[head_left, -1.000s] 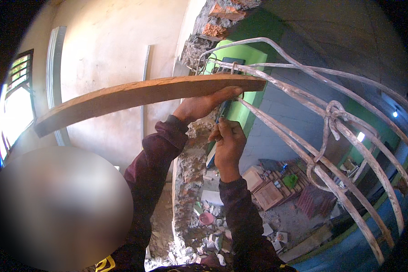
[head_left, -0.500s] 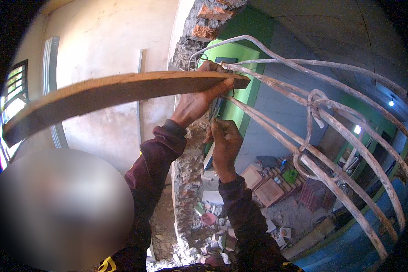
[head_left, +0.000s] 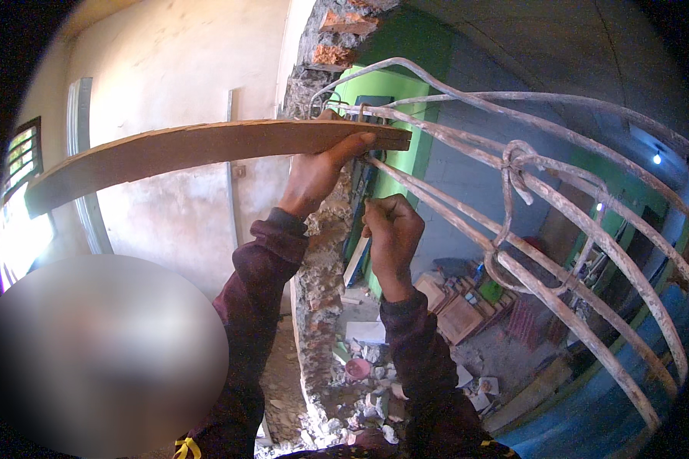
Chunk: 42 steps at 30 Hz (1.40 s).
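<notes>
My left hand (head_left: 312, 182) grips a long wooden board (head_left: 199, 144) near its right end, with the thumb along its front face. The board stretches leftward, roughly level, across the broken edge of a brick wall (head_left: 319, 287). Lower and to the right, my right hand (head_left: 394, 237) is raised with its fingers curled into a pinch; whatever they hold, if anything, cannot be made out. Several steel reinforcing bars (head_left: 444, 138) run from the wall behind the board out to the right. A bent steel tie (head_left: 505, 195) loops around them.
Rubble (head_left: 375, 402) and a pink bowl (head_left: 357, 369) lie at the wall's foot. Stacked brown panels (head_left: 461, 315) stand on the floor at right. Metal channels (head_left: 79, 153) lean on the pale wall at left, near a barred window (head_left: 24, 157). A blurred patch covers the lower left.
The board's left end has shifted right and slightly up. My right hand has moved a little right, away from the wall edge. My left hand keeps its grip.
</notes>
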Available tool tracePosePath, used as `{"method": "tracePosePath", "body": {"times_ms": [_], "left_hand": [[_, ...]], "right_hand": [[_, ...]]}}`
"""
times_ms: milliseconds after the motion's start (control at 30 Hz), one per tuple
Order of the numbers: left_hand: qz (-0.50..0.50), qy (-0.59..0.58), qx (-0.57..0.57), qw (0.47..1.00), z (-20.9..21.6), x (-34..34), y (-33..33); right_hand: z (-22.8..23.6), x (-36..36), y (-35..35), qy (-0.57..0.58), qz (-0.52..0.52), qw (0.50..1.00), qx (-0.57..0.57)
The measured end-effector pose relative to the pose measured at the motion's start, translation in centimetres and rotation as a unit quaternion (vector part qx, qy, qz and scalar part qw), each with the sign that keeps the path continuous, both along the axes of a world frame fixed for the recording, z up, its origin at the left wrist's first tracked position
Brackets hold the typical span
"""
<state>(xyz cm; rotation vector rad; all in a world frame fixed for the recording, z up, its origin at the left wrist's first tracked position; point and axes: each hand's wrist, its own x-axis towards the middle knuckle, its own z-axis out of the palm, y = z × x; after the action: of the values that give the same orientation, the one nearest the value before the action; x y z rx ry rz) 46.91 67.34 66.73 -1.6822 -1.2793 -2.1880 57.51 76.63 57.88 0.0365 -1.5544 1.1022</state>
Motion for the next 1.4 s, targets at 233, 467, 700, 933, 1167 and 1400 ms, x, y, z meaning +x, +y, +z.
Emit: {"method": "tracePosePath", "body": {"times_ms": [233,467,700,933,1167,1400], "left_hand": [[-0.029,-0.004,-0.006,1.000,0.2,0.9,-0.7],[-0.011,0.011,-0.025,1.000,0.4,1.2,-1.3],[-0.056,-0.017,-0.043,0.997,0.4,-0.1,-0.5],[-0.022,0.040,-0.031,0.998,0.0,0.1,-0.4],[-0.058,-0.003,-0.038,0.998,0.2,0.3,-0.7],[-0.074,-0.031,-0.011,0.997,0.0,0.2,-0.2]], "right_hand": [[1.9,0.3,1.4,-0.024,0.286,0.943,-0.168],[2.9,-1.7,0.9,-0.012,0.096,0.995,-0.024],[0.2,-1.8,1.2,0.025,-0.013,0.997,0.072],[1.5,-1.1,6.6,-0.082,-0.042,0.995,0.035],[10.7,1.8,9.6,0.013,0.070,0.997,0.002],[12.7,1.8,8.5,-0.011,-0.067,0.979,0.190]]}}
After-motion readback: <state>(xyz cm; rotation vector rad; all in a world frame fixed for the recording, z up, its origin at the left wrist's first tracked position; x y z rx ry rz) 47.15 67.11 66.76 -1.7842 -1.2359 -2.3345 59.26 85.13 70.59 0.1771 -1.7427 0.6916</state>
